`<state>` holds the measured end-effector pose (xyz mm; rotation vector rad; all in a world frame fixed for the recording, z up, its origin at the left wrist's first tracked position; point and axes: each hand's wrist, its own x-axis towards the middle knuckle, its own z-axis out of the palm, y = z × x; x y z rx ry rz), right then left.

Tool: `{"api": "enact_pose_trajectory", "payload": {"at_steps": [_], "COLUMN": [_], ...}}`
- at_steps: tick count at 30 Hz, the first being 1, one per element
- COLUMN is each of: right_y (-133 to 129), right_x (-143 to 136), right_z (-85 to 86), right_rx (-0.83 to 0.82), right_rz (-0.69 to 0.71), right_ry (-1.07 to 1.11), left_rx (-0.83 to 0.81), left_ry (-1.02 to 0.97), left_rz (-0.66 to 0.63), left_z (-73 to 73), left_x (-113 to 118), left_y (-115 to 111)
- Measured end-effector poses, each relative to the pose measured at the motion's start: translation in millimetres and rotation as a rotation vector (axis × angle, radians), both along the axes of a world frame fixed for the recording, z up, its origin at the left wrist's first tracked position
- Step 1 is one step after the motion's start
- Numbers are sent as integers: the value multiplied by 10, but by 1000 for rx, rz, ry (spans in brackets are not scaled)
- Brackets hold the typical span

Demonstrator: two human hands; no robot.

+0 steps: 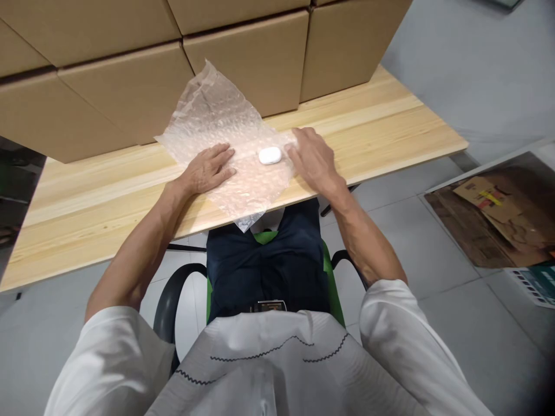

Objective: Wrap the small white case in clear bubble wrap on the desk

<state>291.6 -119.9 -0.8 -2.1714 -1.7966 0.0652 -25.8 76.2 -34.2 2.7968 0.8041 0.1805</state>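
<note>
Sitting at a pale wooden counter (368,133), the person has a sheet of bubble wrap (217,110) spread out in front of them, its near corner hanging off the counter's front edge over their lap. A small white rounded case (270,155) lies on the wrap, roughly between the 2 hands.

The left hand (209,169) rests flat on the wrap, fingers spread and palm down, clamped on nothing, just beside the case but not touching it. The right hand (313,157) is also open, its fingertips lying on the right edge of the sheet very near the case; I cannot tell whether they touch it. The 2 hands are apart, with the case in the gap.

Behind the sheet stands a row of brown cardboard boxes (260,63), and the far corner of the wrap leans up against them. Off to the right, on the grey floor, lie flattened scraps of cardboard (489,219).

To my eye the risks are small but real. The case is smooth and sits loose on slick plastic, so any tug on the sheet could send it sliding toward the front edge, where the wrap already overhangs. If the left hand lifts, the light sheet may spring or shift. The wrap's raised far corner could also flop forward over the case.
</note>
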Motion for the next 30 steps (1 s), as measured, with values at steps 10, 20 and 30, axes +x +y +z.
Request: {"api": "enact_pose_trajectory", "payload": {"at_steps": [10, 20, 30], "right_y": [263, 129, 59], "right_x": [378, 548, 464], "right_z": [-270, -235, -358], "right_rx": [34, 76, 27], "right_rz": [-27, -73, -144], "right_ry": [174, 235, 47], "left_rx": [-87, -43, -61], "left_ry": [98, 141, 174], "left_rz": [-46, -54, -94], "left_z": [135, 37, 45], "left_x": [262, 292, 201], "left_y": [-540, -586, -558]}}
